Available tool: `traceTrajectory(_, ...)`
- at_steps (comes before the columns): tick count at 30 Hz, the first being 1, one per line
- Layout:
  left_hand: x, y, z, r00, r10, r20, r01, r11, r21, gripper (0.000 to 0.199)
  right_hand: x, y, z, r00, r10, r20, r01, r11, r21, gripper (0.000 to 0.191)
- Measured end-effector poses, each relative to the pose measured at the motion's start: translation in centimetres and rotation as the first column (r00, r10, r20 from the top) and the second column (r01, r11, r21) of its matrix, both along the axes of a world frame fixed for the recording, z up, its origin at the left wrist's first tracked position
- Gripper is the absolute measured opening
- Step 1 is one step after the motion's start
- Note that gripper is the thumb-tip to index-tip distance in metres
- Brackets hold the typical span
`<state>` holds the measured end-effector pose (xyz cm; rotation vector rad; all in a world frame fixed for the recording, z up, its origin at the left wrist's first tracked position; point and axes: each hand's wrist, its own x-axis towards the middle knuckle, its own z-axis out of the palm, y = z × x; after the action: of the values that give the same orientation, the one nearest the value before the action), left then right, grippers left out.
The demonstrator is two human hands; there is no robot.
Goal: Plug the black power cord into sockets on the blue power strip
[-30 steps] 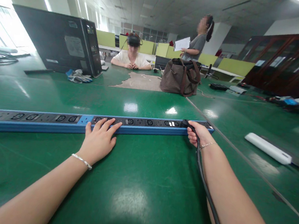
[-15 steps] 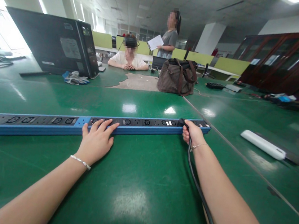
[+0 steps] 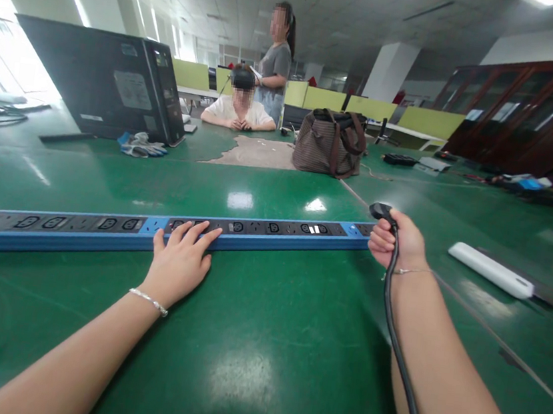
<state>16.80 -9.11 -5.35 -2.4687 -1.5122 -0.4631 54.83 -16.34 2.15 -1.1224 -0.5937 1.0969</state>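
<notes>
A long blue power strip (image 3: 283, 237) with rows of black sockets lies across the green table. On its middle part rests my left hand (image 3: 180, 256), fingers spread over the sockets and holding nothing. Near the strip's right end, my right hand (image 3: 398, 242) is closed round a black power plug (image 3: 381, 211). The plug is out of the sockets, raised above the strip. Its black cord (image 3: 394, 336) hangs down along my right forearm. The strip's far right end is hidden behind my right hand.
A black computer case (image 3: 105, 82) and work gloves (image 3: 141, 145) sit at the back left. A brown bag (image 3: 329, 143) stands at the back. To the right lies a white, bar-shaped object (image 3: 490, 270). Beyond the table, one person (image 3: 241, 110) sits and another (image 3: 276, 66) stands.
My right hand has moved right and up with the plug, away from the strip's sockets. My left hand stays put. The standing person has moved left.
</notes>
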Motion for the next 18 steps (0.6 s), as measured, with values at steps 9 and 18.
traceTrajectory(9, 0.0, 0.2, -0.1, 1.000, 0.000, 0.000, 0.000, 1.000, 0.006, 0.049, 1.2, 1.2, -3.2, 0.990, 0.064, -0.127, -0.086, 0.980, -0.178, 0.041)
traceTrajectory(18, 0.0, 0.0, -0.1, 1.000, -0.001, 0.002, 0.001, 1.000, 0.012, 0.048, 0.8, 1.4, -3.1, 0.996, 0.014, -0.089, -0.037, 0.966, -0.258, 0.042)
